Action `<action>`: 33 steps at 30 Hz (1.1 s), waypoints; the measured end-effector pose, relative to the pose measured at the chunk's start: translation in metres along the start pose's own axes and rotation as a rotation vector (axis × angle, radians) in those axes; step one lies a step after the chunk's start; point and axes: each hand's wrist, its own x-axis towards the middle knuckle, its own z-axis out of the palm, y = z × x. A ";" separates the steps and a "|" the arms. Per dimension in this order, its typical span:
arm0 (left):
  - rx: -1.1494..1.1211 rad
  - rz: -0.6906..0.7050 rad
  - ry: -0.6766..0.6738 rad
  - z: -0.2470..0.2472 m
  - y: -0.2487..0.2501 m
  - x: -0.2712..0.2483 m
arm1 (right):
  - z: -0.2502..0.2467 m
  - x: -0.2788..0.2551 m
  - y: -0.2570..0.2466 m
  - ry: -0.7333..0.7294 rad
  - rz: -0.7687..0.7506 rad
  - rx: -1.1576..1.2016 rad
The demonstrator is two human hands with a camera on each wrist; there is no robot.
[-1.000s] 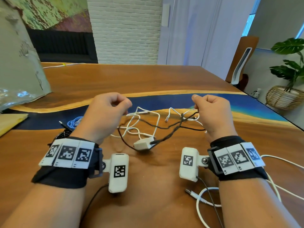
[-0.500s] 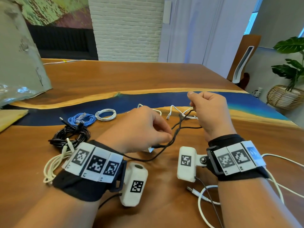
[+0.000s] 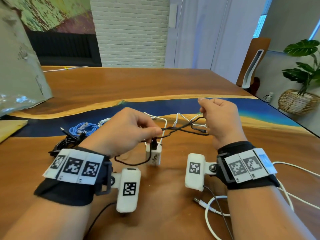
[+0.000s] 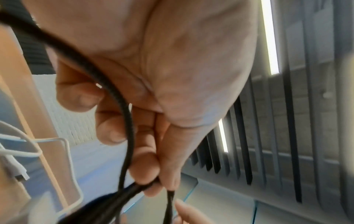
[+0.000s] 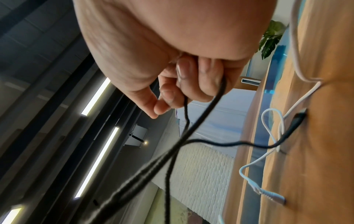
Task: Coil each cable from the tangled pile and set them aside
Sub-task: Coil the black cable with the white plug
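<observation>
A black cable (image 3: 180, 129) stretches between my two hands above the wooden table (image 3: 121, 87). My left hand (image 3: 131, 130) pinches it between thumb and fingertips; in the left wrist view the black cable (image 4: 126, 121) runs across the palm to the pinch. My right hand (image 3: 220, 118), raised higher, grips a loop of the black cable (image 5: 199, 121) in curled fingers. One cable end is plugged into a white charger block (image 3: 154, 155) that stands on the table under my left hand. A thin white cable (image 3: 180, 116) lies tangled under the black one.
Coiled cables lie at the left: a blue one (image 3: 83, 128), a black one (image 3: 67, 141) and a white one (image 3: 103, 121). A loose white cable (image 3: 213, 207) curls by my right forearm. A grey slab (image 3: 20, 75) leans at the far left.
My left hand came back from the far left to the middle and took the black cable near the charger. The charger now stands upright. My right hand rose a little with its loop.
</observation>
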 end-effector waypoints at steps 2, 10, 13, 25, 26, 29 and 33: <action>-0.161 0.009 0.153 -0.005 -0.008 0.002 | 0.000 0.000 0.000 0.022 -0.049 -0.064; -0.932 0.114 0.604 -0.012 -0.007 0.008 | -0.009 0.009 0.009 0.057 -0.074 -0.171; -0.979 0.117 0.640 -0.019 -0.004 0.003 | -0.011 0.009 0.011 0.020 -0.055 -0.265; -0.843 -0.048 0.636 -0.017 -0.007 0.008 | 0.001 -0.015 -0.008 -0.676 -0.086 -0.345; -0.813 -0.084 0.627 -0.016 -0.010 0.010 | 0.002 -0.017 -0.008 -0.694 -0.103 -0.331; -0.746 -0.161 0.559 -0.009 -0.013 0.014 | 0.007 -0.019 -0.005 -0.685 -0.150 -0.395; -0.836 -0.157 0.439 -0.004 -0.009 0.013 | 0.009 -0.020 -0.005 -0.717 -0.155 -0.457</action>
